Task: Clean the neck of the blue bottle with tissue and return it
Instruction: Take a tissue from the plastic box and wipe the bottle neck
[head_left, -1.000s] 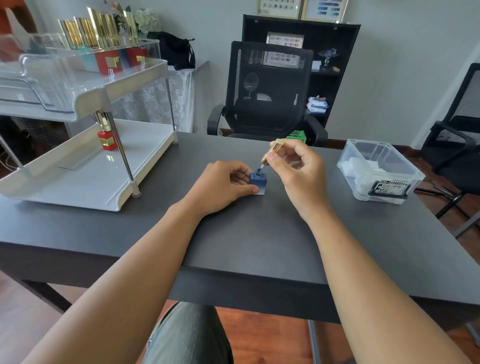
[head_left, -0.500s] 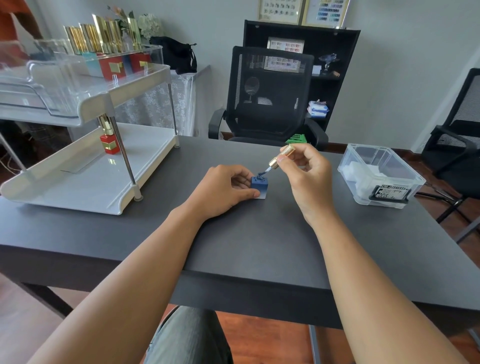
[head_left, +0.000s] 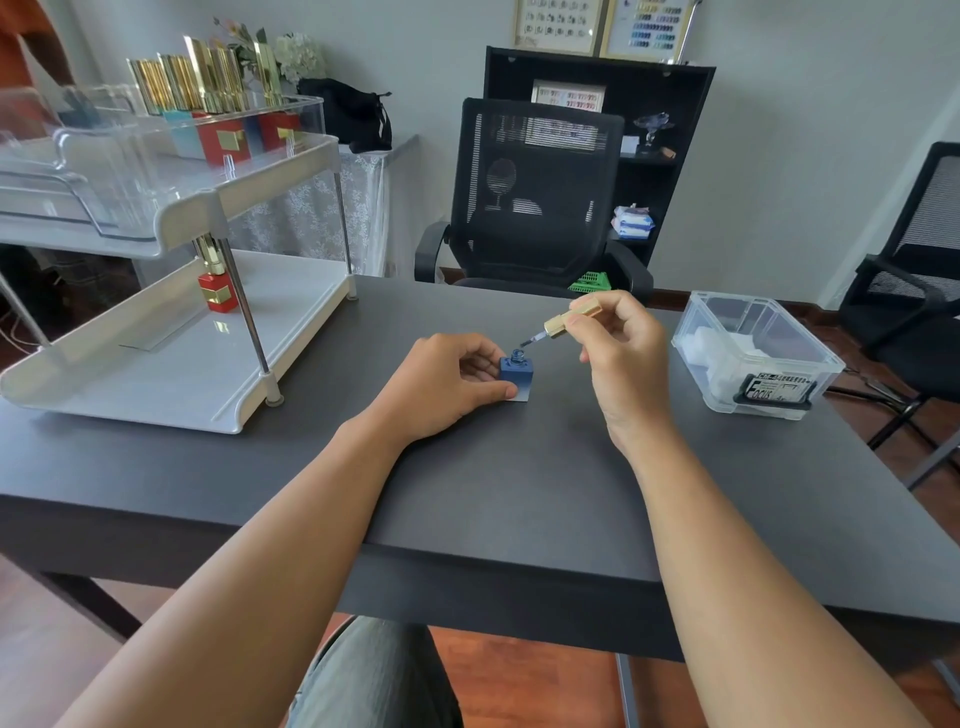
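Observation:
A small square blue bottle (head_left: 517, 370) stands upright on the dark table (head_left: 519, 478), its threaded neck uncovered. My left hand (head_left: 441, 387) grips the bottle from its left side with thumb and fingers. My right hand (head_left: 621, 353) holds the gold cap (head_left: 571, 318) by its far end, tilted, with the brush tip just above and to the right of the neck. White tissue (head_left: 727, 353) lies inside a clear plastic box (head_left: 756, 356) at the right of the table.
A white two-tier shelf (head_left: 171, 358) stands on the table's left, with a red bottle (head_left: 217, 288) on its lower tier and several gold-capped bottles in a clear tray (head_left: 156, 150) on top. A black office chair (head_left: 535, 197) faces the far edge.
My right hand has lifted the gold cap with its brush out of the bottle's neck and drawn it up and to the right. The left hand still holds the bottle.

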